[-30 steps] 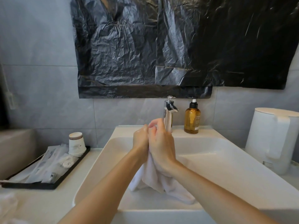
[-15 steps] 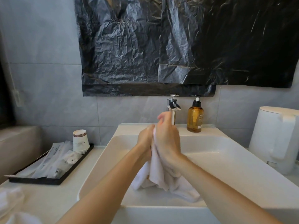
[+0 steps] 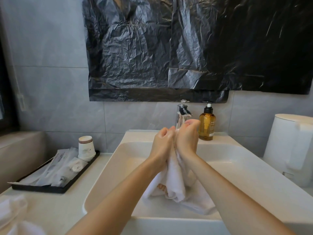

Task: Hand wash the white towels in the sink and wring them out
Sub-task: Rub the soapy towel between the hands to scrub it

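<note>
A wet white towel (image 3: 174,184) hangs bunched between both hands above the white sink (image 3: 237,160), its lower end lying in the basin. My left hand (image 3: 161,143) grips the towel's upper part with curled fingers. My right hand (image 3: 187,138) grips the same bunch right beside it, the two fists pressed together. More white cloth (image 3: 11,216) lies blurred on the counter at the lower left.
A chrome tap (image 3: 182,114) stands behind my hands, with an amber pump bottle (image 3: 207,126) to its right. A white kettle (image 3: 291,150) sits at the right. A black tray (image 3: 55,173) with wrapped toiletries and paper cups (image 3: 85,148) is on the left counter.
Both hands have stayed clamped on the towel and worked it against each other; the right fist has risen slightly toward the tap. The camera has shifted a little.
</note>
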Motion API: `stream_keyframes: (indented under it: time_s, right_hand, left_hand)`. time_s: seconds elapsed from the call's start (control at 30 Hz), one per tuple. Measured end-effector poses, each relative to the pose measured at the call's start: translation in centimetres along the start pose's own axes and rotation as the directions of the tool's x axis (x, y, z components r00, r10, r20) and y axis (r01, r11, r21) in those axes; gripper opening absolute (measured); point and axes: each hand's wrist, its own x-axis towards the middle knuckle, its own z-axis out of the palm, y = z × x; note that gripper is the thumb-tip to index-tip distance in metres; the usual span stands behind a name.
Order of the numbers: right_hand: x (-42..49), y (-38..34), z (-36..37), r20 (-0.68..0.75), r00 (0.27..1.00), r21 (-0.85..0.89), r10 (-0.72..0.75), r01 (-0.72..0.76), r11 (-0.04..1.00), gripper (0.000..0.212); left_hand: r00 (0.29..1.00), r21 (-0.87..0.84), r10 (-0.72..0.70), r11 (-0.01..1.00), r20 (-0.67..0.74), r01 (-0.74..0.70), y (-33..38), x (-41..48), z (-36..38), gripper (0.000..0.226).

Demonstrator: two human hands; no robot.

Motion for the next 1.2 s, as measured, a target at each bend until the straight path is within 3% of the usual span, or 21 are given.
stream_keyframes:
  time_s: [0.17,0.3,0.43,0.47,0.6,0.73,0.77,0.87,0.93,1.03,1.1,1.17,1.2]
  right_hand:
    - [-3.0,0.7,0.4,0.221,0.949,-0.084,-0.224,0.247,0.965,0.014]
    - [-0.3,0.1,0.4,0.022,0.999,-0.041,-0.038,0.039,0.998,0.015]
    - [-3.4,0.4,0.5,0.251,0.940,-0.139,-0.231,0.271,0.952,0.012]
    - [-3.0,0.4,0.5,0.237,0.946,-0.115,-0.221,0.253,0.961,0.014]
    - [-0.4,-0.1,-0.1,0.009,0.999,-0.026,-0.035,0.035,0.999,0.022]
    - [-3.6,0.3,0.3,0.203,0.950,-0.093,-0.236,0.258,0.962,0.012]
    - [-3.2,0.3,0.4,0.185,0.957,-0.083,-0.221,0.240,0.967,0.013]
    - [-0.8,-0.4,0.1,-0.015,1.000,0.025,-0.002,0.003,1.000,0.026]
    - [-1.4,-0.4,-0.2,0.018,0.999,0.129,0.027,-0.029,0.991,0.027]
    - [-3.5,-0.1,0.2,0.152,0.984,0.124,-0.094,0.075,0.989,0.015]
    - [-2.3,-0.4,0.2,0.109,0.993,0.185,-0.032,0.011,0.983,0.023]
    - [-0.4,-0.6,-0.5,0.036,0.991,0.293,0.129,-0.134,0.947,0.031]
    - [0.1,-0.4,-0.9,0.029,0.991,0.288,0.127,-0.130,0.949,0.031]
  left_hand:
    - [0.997,-0.012,0.023,1.000,-0.074,-0.024,0.3,0.8,-1.2,0.018]
    - [1.000,-0.001,0.002,1.000,0.003,-0.002,0.0,0.3,-0.4,0.018]
    - [0.997,0.014,0.035,0.999,-0.064,-0.035,0.4,1.0,-1.2,0.018]
    - [0.998,0.009,0.035,0.999,-0.056,-0.035,0.4,0.8,-1.3,0.020]
    - [0.999,-0.072,-0.037,0.997,0.000,0.037,0.4,0.1,-0.4,0.028]
    - [0.994,-0.023,0.004,1.000,-0.108,-0.007,1.0,0.5,-0.9,0.032]
    - [0.995,-0.032,-0.008,0.999,-0.100,0.005,0.9,0.3,-0.9,0.034]
    - [0.997,-0.041,-0.069,0.997,-0.022,0.068,0.7,-0.4,-0.4,0.033]
    - [0.998,-0.001,-0.060,0.998,-0.012,0.060,0.8,-0.3,-0.4,0.032]
    - [0.997,0.052,-0.003,0.999,-0.074,0.007,1.0,0.3,-0.9,0.036]
    - [0.997,-0.020,-0.036,0.999,-0.069,0.035,0.9,0.0,-0.7,0.034]
    - [0.996,-0.076,-0.081,0.994,-0.021,0.079,1.0,-0.5,-0.2,0.034]
    - [0.996,-0.083,-0.092,0.992,0.004,0.092,1.0,-0.6,0.0,0.034]
